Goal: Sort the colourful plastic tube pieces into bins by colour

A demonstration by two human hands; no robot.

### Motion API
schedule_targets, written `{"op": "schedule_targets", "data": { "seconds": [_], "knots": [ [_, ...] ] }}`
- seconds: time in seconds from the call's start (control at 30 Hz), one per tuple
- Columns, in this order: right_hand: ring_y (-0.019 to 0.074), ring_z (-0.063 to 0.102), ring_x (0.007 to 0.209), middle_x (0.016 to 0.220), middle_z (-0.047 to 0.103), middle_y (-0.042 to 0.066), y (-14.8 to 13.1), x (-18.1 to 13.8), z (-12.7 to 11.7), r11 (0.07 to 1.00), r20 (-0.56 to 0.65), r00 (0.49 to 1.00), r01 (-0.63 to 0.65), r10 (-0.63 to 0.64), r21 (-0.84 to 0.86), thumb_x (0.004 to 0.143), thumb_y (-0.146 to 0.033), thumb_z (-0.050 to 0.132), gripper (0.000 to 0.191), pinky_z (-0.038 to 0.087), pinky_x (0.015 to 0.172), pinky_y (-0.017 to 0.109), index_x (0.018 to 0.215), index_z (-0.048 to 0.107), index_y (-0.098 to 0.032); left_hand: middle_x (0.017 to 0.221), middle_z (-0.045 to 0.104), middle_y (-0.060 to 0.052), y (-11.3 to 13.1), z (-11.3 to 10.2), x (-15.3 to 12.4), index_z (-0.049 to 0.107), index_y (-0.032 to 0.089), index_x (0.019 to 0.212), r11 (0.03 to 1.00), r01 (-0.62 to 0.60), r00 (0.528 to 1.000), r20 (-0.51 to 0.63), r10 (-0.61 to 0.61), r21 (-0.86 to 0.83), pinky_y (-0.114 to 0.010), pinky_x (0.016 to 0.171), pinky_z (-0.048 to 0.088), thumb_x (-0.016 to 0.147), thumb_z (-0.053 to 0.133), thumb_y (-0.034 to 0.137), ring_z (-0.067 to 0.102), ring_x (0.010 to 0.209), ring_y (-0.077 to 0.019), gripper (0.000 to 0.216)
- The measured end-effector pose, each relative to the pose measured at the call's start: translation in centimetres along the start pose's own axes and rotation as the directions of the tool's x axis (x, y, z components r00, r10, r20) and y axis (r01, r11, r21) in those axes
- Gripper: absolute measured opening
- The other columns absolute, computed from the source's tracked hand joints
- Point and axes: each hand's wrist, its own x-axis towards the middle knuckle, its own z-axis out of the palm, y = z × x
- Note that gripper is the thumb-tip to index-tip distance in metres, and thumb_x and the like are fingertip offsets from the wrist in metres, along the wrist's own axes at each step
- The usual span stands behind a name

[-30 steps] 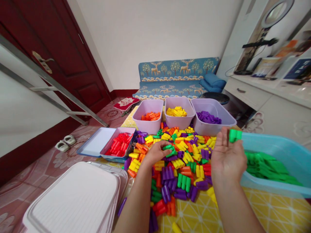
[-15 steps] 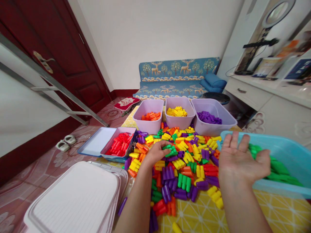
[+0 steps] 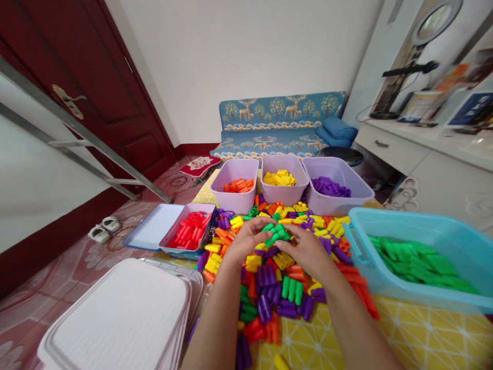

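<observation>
Above a pile of loose plastic blocks, each like joined tubes with rounded ends, my left hand (image 3: 248, 240) is closed on some green blocks (image 3: 277, 234). Coming in from the right, my right hand (image 3: 310, 251) has its fingers and thumb curled against the same green blocks. Beneath both hands lie mixed yellow, purple, orange, red and green pieces, and another green block (image 3: 292, 290) rests just below them. A blue tub (image 3: 416, 216) of green blocks stands to the right.
Behind the pile stand lilac bins with orange blocks (image 3: 239, 185), yellow blocks (image 3: 280, 178) and purple blocks (image 3: 330, 187). A lidded box of red blocks (image 3: 191, 229) is at left, near stacked white lids (image 3: 115, 313). A yellow patterned cloth (image 3: 327, 344) covers the table.
My right hand has moved left from over the blue tub, where it was open and palm up, to the green blocks at my left hand.
</observation>
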Motion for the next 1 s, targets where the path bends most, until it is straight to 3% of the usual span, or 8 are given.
{"op": "schedule_targets", "data": {
  "seconds": [0.1, 0.37, 0.53, 0.67, 0.73, 0.83, 0.9, 1.0],
  "knots": [
    [0.0225, 0.067, 0.084, 0.097, 0.072, 0.007, 0.6, 0.1, 0.5, 0.998, 0.027, 0.999, 0.033, -0.031, -0.049, 0.074, -0.030, 0.062, 0.035, 0.052, 0.077, 0.036, 0.108, 0.065, -0.018, 0.094, 0.069, -0.007, 0.3, 0.0, -0.2, 0.065, 0.015, 0.107, 1.000, 0.014, 1.000, 0.006, -0.014, -0.016, -0.022, 0.069, 0.043, 0.067, 0.079, 0.033, 0.061, 0.075, -0.0120, 0.045],
    [0.0177, 0.066, 0.067, 0.089, 0.071, 0.005, 0.7, 0.0, 0.1, 0.999, 0.045, 0.999, -0.022, 0.020, 0.036, 0.073, -0.025, 0.059, 0.048, 0.052, 0.062, 0.030, 0.121, 0.056, -0.018, 0.085, 0.071, -0.006, 0.4, 0.0, -0.2, 0.064, 0.014, 0.110, 0.996, 0.094, 0.996, 0.002, -0.094, 0.011, -0.021, 0.064, 0.047, 0.061, 0.082, 0.041, 0.063, 0.067, -0.0122, 0.059],
    [0.0168, 0.063, 0.070, 0.077, 0.067, 0.002, 0.9, 0.0, -0.1, 0.999, 0.129, 0.992, 0.010, -0.003, -0.054, 0.071, -0.023, 0.060, 0.019, 0.049, 0.063, 0.027, 0.089, 0.062, -0.017, 0.076, 0.069, -0.005, 0.7, -0.3, -0.6, 0.066, 0.011, 0.097, 0.949, 0.293, 0.954, 0.027, -0.298, 0.113, -0.025, 0.059, 0.053, 0.057, 0.081, 0.049, 0.065, 0.061, -0.0143, 0.056],
    [0.0146, 0.059, 0.062, 0.068, 0.063, -0.001, 1.0, 0.1, -0.3, 0.998, 0.145, 0.989, -0.001, 0.009, -0.055, 0.071, -0.023, 0.061, 0.007, 0.046, 0.057, 0.025, 0.074, 0.060, -0.017, 0.075, 0.067, -0.003, 0.8, -0.6, -0.7, 0.066, 0.012, 0.093, 0.941, 0.302, 0.947, 0.066, -0.315, 0.150, -0.025, 0.057, 0.053, 0.058, 0.082, 0.046, 0.064, 0.059, -0.0128, 0.051],
    [0.0143, 0.059, 0.058, 0.068, 0.064, -0.001, 0.8, 0.1, -0.4, 0.998, 0.081, 0.996, -0.045, 0.041, 0.048, 0.071, -0.027, 0.063, 0.012, 0.046, 0.054, 0.025, 0.077, 0.061, -0.017, 0.076, 0.065, -0.002, 0.6, -0.6, -0.7, 0.065, 0.012, 0.090, 0.952, 0.272, 0.960, 0.031, -0.279, 0.138, -0.026, 0.059, 0.054, 0.058, 0.082, 0.045, 0.063, 0.060, -0.0120, 0.049],
    [0.0137, 0.059, 0.057, 0.070, 0.066, 0.000, 0.1, 0.2, -0.8, 0.958, -0.170, 0.981, -0.041, 0.092, 0.283, 0.070, -0.035, 0.069, 0.023, 0.047, 0.054, 0.026, 0.083, 0.063, -0.017, 0.077, 0.065, -0.002, 0.3, -0.7, -0.5, 0.064, 0.012, 0.084, 0.971, 0.217, 0.976, -0.049, -0.213, 0.104, -0.028, 0.062, 0.055, 0.057, 0.082, 0.046, 0.063, 0.063, -0.0123, 0.047],
    [0.0124, 0.059, 0.058, 0.070, 0.066, -0.001, -0.1, 0.3, -1.3, 0.906, -0.393, 0.911, 0.053, 0.129, 0.421, 0.070, -0.036, 0.071, 0.028, 0.048, 0.057, 0.025, 0.088, 0.063, -0.017, 0.078, 0.066, -0.002, 0.2, -0.8, -0.3, 0.064, 0.012, 0.084, 0.977, 0.197, 0.978, -0.094, -0.189, 0.084, -0.029, 0.063, 0.055, 0.056, 0.083, 0.045, 0.063, 0.064, -0.0133, 0.047],
    [0.0105, 0.062, 0.064, 0.078, 0.069, -0.001, -0.4, 0.4, -2.3, 0.770, -0.642, 0.741, 0.288, 0.198, 0.570, 0.071, -0.032, 0.071, 0.022, 0.049, 0.064, 0.024, 0.085, 0.062, -0.019, 0.080, 0.067, -0.003, 0.1, -1.0, -0.2, 0.064, 0.011, 0.088, 0.975, 0.201, 0.965, -0.187, -0.182, 0.090, -0.029, 0.064, 0.055, 0.057, 0.083, 0.038, 0.065, 0.062, -0.0139, 0.045]
  ]
}}
